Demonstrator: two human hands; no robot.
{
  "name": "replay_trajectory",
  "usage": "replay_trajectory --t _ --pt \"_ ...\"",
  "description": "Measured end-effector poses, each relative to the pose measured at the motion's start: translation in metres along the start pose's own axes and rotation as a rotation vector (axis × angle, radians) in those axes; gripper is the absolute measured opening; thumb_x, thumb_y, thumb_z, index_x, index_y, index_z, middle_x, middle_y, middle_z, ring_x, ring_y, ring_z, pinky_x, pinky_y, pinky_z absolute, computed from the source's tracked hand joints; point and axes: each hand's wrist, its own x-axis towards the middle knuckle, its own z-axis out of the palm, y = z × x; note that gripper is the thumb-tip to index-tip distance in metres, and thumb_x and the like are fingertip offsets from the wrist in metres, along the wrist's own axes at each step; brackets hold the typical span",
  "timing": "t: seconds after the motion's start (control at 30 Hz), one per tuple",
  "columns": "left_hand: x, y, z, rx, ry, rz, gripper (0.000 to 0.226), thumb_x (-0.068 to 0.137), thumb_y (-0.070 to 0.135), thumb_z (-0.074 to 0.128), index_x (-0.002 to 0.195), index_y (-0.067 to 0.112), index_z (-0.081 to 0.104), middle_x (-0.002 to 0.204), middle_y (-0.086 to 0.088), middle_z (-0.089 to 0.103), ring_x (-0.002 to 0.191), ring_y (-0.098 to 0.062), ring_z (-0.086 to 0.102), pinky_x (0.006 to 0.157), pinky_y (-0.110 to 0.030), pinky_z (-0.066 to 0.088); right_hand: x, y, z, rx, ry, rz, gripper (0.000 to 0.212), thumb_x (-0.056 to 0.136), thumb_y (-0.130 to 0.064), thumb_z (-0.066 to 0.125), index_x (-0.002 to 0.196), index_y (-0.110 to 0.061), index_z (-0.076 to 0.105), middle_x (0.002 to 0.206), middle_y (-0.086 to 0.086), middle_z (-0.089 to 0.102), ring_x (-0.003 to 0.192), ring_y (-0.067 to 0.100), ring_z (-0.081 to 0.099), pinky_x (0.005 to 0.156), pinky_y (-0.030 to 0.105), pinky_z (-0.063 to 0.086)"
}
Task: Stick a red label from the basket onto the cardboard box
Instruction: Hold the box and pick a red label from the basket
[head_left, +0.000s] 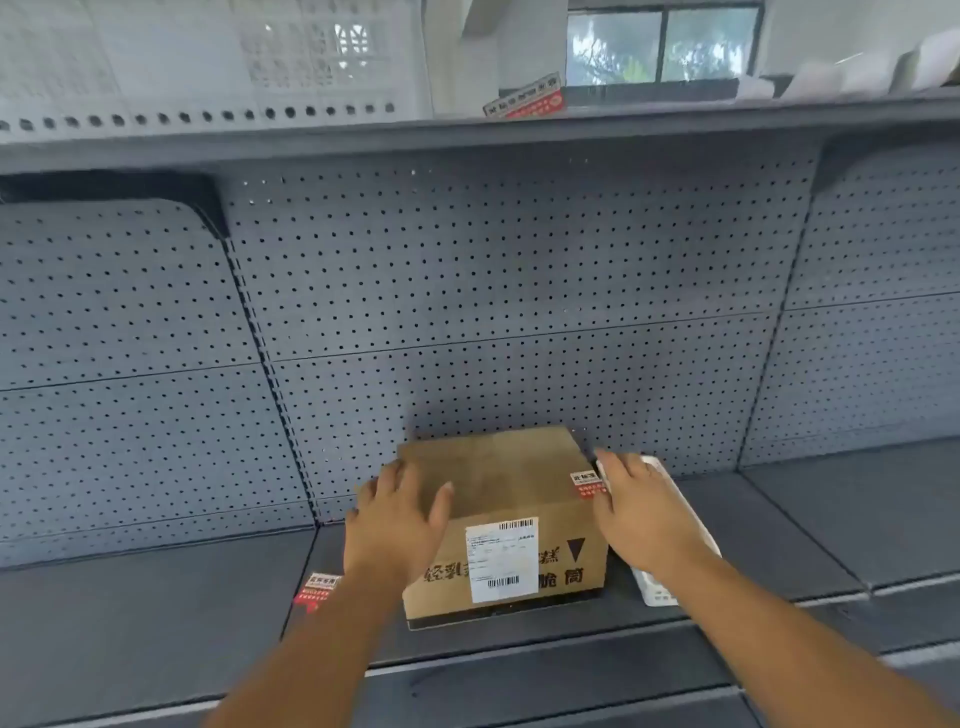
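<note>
cardboard box (498, 525) on shelf (779, 525), left hand (397, 525) open, flat on its left top edge, right hand (641, 514) open at its right side, red label (588, 484) on top-right corner, between hands

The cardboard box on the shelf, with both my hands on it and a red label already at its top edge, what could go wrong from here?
1. The red label wraps the top right edge of the cardboard box; your right hand beside it could rub a corner loose.
2. A loose red label lies on the shelf by your left forearm and could get swept off.
3. Shifting the box rightward may push the white object beside it.
</note>
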Motion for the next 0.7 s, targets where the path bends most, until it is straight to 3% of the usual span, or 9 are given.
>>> replay_trajectory --t 0.17,0.33,0.5,0.7 --pt "0.026 0.001 0.020 -0.047 -0.015 -0.007 0.061 0.094 0.070 0.026 0.143 0.033 0.035 0.164 0.000 0.026 0.145 -0.031 0.025 0.106 -0.059 0.042 0.010 0.008 0.018 0.099 -0.021 0.006 0.049 0.097 -0.027 0.047 0.145 -0.028 0.042 0.144 -0.001 0.052 0.128 0.020 0.049 0.101 0.045 0.051" --pt "0.039 -0.004 0.041 -0.062 0.043 -0.037 0.058 0.093 0.069 0.031 0.143 0.039 0.036 0.166 0.006 0.023 0.146 -0.030 0.027 0.102 -0.059 0.048 0.017 0.025 0.030 0.141 -0.026 -0.040 0.050 0.094 -0.021 0.055 0.143 -0.025 0.051 0.147 -0.007 0.051 0.135 0.014 0.043 0.113 0.035 0.037" --pt "0.041 -0.006 0.053 -0.008 0.043 -0.089 0.056 0.093 0.067 0.036 0.141 0.040 0.045 0.164 0.010 0.031 0.144 -0.032 0.033 0.096 -0.056 0.053 0.022 0.046 0.042 0.145 -0.044 -0.184 0.048 0.090 -0.035 0.058 0.138 -0.029 0.057 0.143 -0.015 0.052 0.135 0.008 0.041 0.111 0.029 0.024" --pt "0.041 -0.010 0.058 -0.029 0.045 -0.108 0.058 0.089 0.063 0.038 0.141 0.041 0.052 0.161 0.015 0.035 0.144 -0.029 0.035 0.099 -0.051 0.050 0.035 0.060 0.047 0.199 -0.042 -0.309 0.036 0.089 -0.033 0.069 0.124 -0.026 0.069 0.129 -0.017 0.062 0.124 0.006 0.049 0.109 0.008 0.015"
